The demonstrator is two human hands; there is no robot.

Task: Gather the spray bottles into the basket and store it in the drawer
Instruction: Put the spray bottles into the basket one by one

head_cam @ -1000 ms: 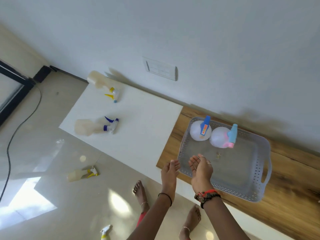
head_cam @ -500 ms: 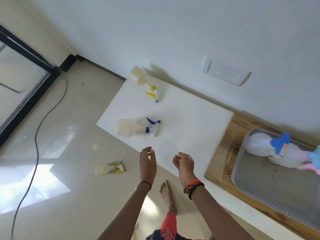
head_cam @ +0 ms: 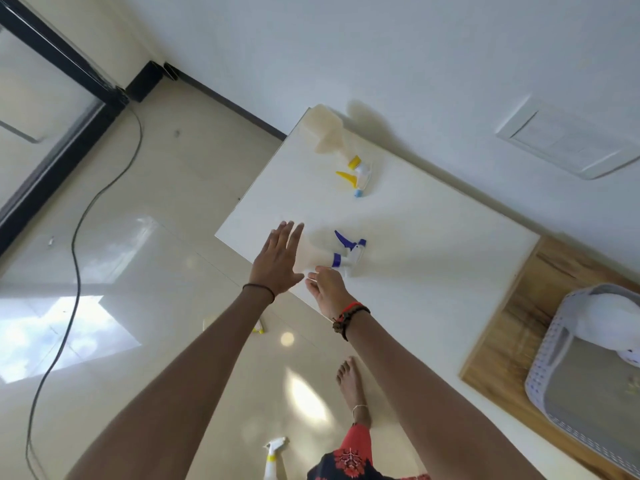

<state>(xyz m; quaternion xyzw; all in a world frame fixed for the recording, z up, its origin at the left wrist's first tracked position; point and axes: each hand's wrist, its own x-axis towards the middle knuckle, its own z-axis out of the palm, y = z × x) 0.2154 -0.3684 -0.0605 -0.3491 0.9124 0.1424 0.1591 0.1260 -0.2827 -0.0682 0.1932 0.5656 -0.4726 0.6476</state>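
Right now the nearest target is the translucent cream spray bottle with the blue trigger [head_cam: 332, 252], lying on its side close to the near-left corner of the white worktop [head_cam: 433, 271]. The left hand [head_cam: 277, 261] is spread flat over its body, fingers [head_cam: 289, 233] fully extended and gripping nothing. The right hand [head_cam: 327, 287] sits just beside the bottle's neck with its fingers loosely curled; it looks to be touching or about to touch the bottle, but I cannot tell whether it has hold of it.

Further back on the same worktop, near the wall, lies a second cream spray bottle with a yellow trigger [head_cam: 337, 150], untouched. On the glossy tiled floor [head_cam: 156, 271] a small yellow-collared spray bottle [head_cam: 258, 327] shows partly behind the left forearm, and another white-headed spray bottle [head_cam: 273, 455] lies near the person's foot.

To the right, the grey perforated plastic basket [head_cam: 554, 344] rests on a wooden surface [head_cam: 512, 323]; one round white bottle [head_cam: 609, 323] is visible inside, though the basket runs out of view.

By my judgement the task is early to midway: at least four bottles are left to gather, the basket has not been moved, and no drawer is in sight.
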